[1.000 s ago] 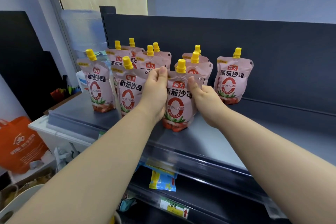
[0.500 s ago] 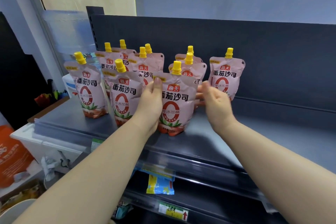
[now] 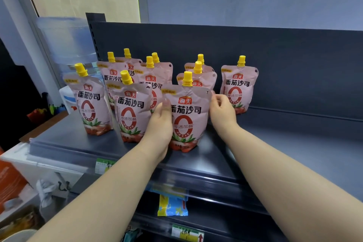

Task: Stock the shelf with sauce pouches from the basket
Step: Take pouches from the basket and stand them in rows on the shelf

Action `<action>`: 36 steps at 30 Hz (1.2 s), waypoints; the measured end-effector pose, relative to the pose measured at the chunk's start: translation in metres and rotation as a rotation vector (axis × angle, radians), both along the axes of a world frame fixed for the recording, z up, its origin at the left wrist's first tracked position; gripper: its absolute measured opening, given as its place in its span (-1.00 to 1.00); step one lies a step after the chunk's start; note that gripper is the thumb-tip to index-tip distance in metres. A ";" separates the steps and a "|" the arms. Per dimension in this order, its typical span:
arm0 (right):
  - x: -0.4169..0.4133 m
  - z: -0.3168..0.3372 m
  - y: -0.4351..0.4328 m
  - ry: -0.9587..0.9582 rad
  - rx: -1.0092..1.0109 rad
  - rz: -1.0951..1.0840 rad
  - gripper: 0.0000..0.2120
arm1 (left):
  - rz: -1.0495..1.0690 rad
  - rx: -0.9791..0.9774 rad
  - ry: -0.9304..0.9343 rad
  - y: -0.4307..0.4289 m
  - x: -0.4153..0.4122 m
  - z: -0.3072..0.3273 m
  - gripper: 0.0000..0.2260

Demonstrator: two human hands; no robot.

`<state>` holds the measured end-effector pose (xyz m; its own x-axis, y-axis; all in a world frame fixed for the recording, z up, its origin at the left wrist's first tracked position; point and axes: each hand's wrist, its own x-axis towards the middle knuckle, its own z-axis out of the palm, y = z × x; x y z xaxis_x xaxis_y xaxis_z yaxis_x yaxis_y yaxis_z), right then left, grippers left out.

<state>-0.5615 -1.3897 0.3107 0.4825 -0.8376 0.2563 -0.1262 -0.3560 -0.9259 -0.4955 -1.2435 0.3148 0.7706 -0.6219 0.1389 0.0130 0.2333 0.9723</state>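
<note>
Several pink sauce pouches with yellow caps stand upright in rows on the dark shelf [image 3: 294, 149]. The front pouch [image 3: 188, 116] stands nearest the shelf's front edge. My left hand [image 3: 160, 124] rests with straight fingers against that pouch's left edge. My right hand [image 3: 223, 110] is at the pouch's upper right edge with fingers loosely curled and holds nothing; whether it touches the pouch is unclear. One pouch [image 3: 238, 86] stands alone to the right, beyond my right hand. The basket is not in view.
The shelf's right half is bare, with a dark back panel [image 3: 275, 55] behind. A lower shelf holds a blue and yellow packet [image 3: 172, 205]. A water dispenser bottle [image 3: 64, 41] stands left of the shelf, and an orange bag [image 3: 9, 179] hangs lower left.
Both hands gripped the front pouch a second ago. The pouch now stands on the shelf; my right hand has let go and drawn off to the right, and my left hand has flattened against its side.
</note>
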 end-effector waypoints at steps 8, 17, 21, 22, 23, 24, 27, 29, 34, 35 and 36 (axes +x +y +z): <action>0.012 0.011 -0.026 -0.143 0.468 0.051 -0.43 | -0.033 0.039 0.017 0.003 0.002 -0.001 -0.74; 0.022 0.016 -0.030 -0.148 0.404 -0.004 -0.44 | -0.048 0.069 0.004 0.003 0.004 -0.003 -0.74; 0.013 0.014 -0.020 -0.249 0.355 0.029 -0.54 | -0.049 0.064 -0.009 0.004 0.003 -0.004 -0.75; 0.009 0.014 -0.016 -0.266 0.328 0.078 -0.60 | -0.047 0.064 -0.013 0.004 0.003 -0.004 -0.75; 0.005 0.013 -0.012 -0.271 0.297 0.129 -0.67 | -0.042 0.064 -0.017 0.003 0.003 -0.004 -0.74; 0.002 0.011 -0.009 -0.261 0.261 0.166 -0.74 | -0.037 0.063 -0.018 0.003 0.002 -0.005 -0.73; 0.000 0.010 -0.001 -0.211 0.149 0.161 -0.77 | -0.012 0.060 -0.010 0.000 0.002 -0.007 -0.68; 0.000 0.010 0.002 -0.195 0.123 0.139 -0.75 | 0.001 0.060 -0.011 -0.002 0.001 -0.006 -0.51; -0.004 0.009 0.001 -0.147 0.112 0.103 -0.69 | -0.002 0.089 -0.020 0.000 0.001 -0.007 -0.34; -0.008 0.010 0.001 -0.142 0.091 0.075 -0.69 | -0.007 0.100 -0.024 0.000 0.001 -0.007 -0.32; -0.012 0.011 0.001 -0.136 0.067 0.051 -0.68 | -0.008 0.110 -0.030 0.002 0.001 -0.007 -0.34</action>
